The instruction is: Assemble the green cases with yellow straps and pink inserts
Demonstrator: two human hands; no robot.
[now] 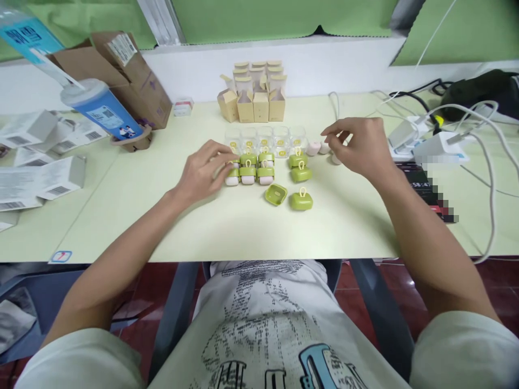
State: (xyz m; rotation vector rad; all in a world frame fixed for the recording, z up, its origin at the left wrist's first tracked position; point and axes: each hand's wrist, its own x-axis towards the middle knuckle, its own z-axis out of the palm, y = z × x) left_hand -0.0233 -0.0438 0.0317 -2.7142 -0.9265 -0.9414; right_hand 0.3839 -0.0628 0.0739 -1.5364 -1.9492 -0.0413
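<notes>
My left hand [206, 168] is at the left end of two rows of small pale pink cases with green caps and loops. Its fingertips close around the leftmost green-capped case [232, 178]. To the right, my right hand [359, 145] hovers with bent fingers apart over several plain pale pink cases [313, 148], partly covered by the fingers. Between the hands lie an upturned hollow green cap [276, 194] and three green caps with loops, one of them the nearest green cap [301, 200]. Behind the rows stand clear plastic containers [265, 135] with yellow marks.
Open small cardboard boxes [259, 102] stand by the wall. At left are a blue-labelled bottle [109, 113], a large carton [150, 97] and white boxes [40, 178]. White chargers [440, 148], cables and a dark screen [421, 183] sit near my right forearm.
</notes>
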